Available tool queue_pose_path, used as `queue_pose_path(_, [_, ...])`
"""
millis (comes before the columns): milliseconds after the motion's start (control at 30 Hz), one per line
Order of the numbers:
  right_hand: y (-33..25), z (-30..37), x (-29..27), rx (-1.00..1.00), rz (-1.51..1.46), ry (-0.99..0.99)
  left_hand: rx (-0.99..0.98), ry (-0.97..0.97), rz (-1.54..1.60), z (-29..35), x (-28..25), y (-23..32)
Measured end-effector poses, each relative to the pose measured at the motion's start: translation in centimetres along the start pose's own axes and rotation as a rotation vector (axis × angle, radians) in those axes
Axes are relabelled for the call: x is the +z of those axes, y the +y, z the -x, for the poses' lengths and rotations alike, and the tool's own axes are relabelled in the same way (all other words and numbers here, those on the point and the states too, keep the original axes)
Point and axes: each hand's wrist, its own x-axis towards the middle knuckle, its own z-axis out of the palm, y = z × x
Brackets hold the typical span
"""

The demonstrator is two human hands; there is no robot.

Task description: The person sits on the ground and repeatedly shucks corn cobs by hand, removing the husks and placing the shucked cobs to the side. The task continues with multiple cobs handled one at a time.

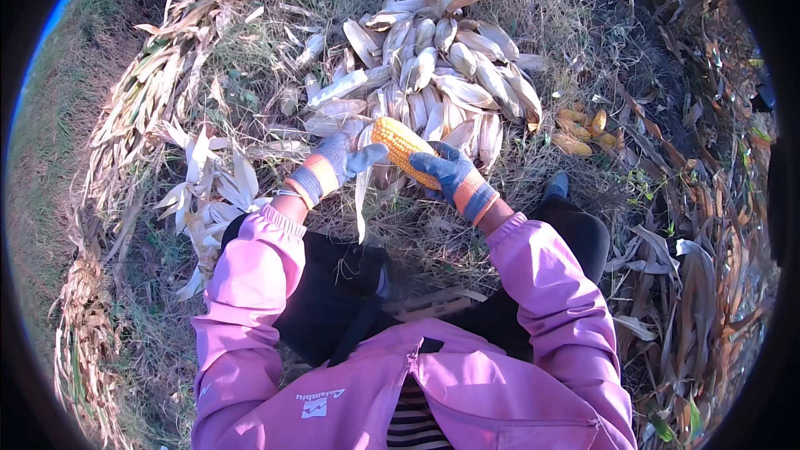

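Head view showed the left hand (333, 162), gloved, pinching a pale husk strip (363, 187) peeled from the yellow corn cob (402, 148). The right hand (450, 173) was closed around the cob, held above the pile of unhusked ears (442, 75). If the strip tore short, husk could stay stuck; a hard pull could slip the cob out.

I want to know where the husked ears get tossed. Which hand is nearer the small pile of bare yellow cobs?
Right. The right hand, gripping the yellow cob, is closer to the small pile of bare cobs; the left hand is farther left.
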Motion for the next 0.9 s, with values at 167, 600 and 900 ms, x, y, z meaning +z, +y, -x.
queue_pose_path(167, [0.6, -0.2, -2.6, -0.034, 0.140, 0.023, -0.442, -0.049, 0.040, -1.6, 1.6, -0.7])
queue_pose_path(600, [-0.8, 1.0, -1.5, 0.164, -0.130, -0.024, -0.388, 0.207, 0.701, -0.3, 0.3, -3.1])
queue_pose_path(900, [-1.6, -3.8, -9.4, -0.090, -0.731, 0.648, -0.541, 0.162, 1.085, 0.4, -0.6, -6.1])
